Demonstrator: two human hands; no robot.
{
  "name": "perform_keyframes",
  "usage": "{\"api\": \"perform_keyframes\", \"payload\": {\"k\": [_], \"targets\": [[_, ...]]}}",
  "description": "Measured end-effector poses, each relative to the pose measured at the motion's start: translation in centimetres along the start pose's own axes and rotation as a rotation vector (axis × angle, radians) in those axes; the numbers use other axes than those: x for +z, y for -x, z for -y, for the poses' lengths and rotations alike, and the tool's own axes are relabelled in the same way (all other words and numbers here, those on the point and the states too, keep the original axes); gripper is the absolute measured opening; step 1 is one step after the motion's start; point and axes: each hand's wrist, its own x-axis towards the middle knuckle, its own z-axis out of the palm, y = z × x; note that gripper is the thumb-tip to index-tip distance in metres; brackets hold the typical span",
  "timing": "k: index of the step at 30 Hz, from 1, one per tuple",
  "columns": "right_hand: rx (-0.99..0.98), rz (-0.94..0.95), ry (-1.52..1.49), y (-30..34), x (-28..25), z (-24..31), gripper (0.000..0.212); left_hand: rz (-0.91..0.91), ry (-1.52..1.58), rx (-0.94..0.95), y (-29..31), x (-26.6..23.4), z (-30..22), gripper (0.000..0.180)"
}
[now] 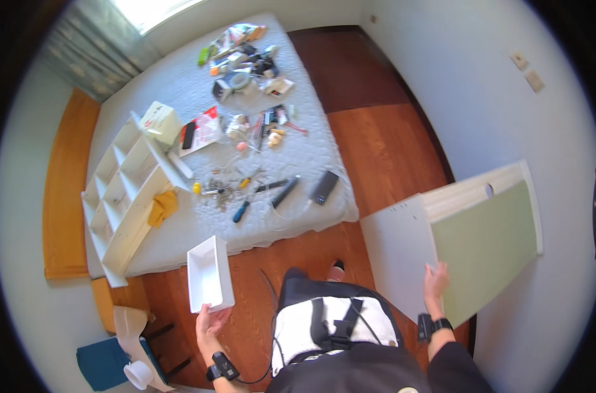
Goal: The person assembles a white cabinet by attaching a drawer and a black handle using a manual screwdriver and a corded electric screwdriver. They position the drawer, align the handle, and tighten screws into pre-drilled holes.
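Note:
My left hand (211, 321) grips the near end of a white open-topped rectangular bin (209, 275), thumb over its rim. The bin hangs over the floor just off the bed's near edge, and nothing shows inside it. To the right, my right hand (435, 280) is closed on the near edge of a white cabinet (399, 245) with a pale green panel (487, 242). That cabinet stands tilted beside the right wall, a round hole in its upper board. Some of my right fingertips are hard to make out.
A white compartment shelf (118, 190) lies on the mattress (180, 78), with a yellow cloth (162, 208) on it. Screwdrivers, including a blue one (241, 211), hardware, a black power bank (325, 187) and clutter lie nearby. A blue chair (101, 363) is at lower left.

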Motion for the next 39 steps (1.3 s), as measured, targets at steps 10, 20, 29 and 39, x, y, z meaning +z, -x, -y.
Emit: {"api": "perform_keyframes", "payload": {"k": [10, 20, 29, 39], "targets": [[0.099, 0.241, 0.180, 0.6, -0.3, -1.3, 0.045, 0.016, 0.051, -0.062, -16.3, 12.7, -11.9, 0.041], [0.474, 0.274, 0.442, -0.7, -1.5, 2.5, 0.047, -0.458, 0.404, -0.253, -29.5, 6.6, -13.8, 0.035], [0.424, 0.330, 0.469, -1.1, -3.4, 3.1, 0.046, -0.454, -0.019, 0.024, -38.4, 9.0, -13.8, 0.045], [0.298, 0.281, 0.483, -0.7, -4.0, 3.5, 0.047, 0.214, -1.379, 0.747, -38.9, 29.8, -5.0, 0.015]]}}
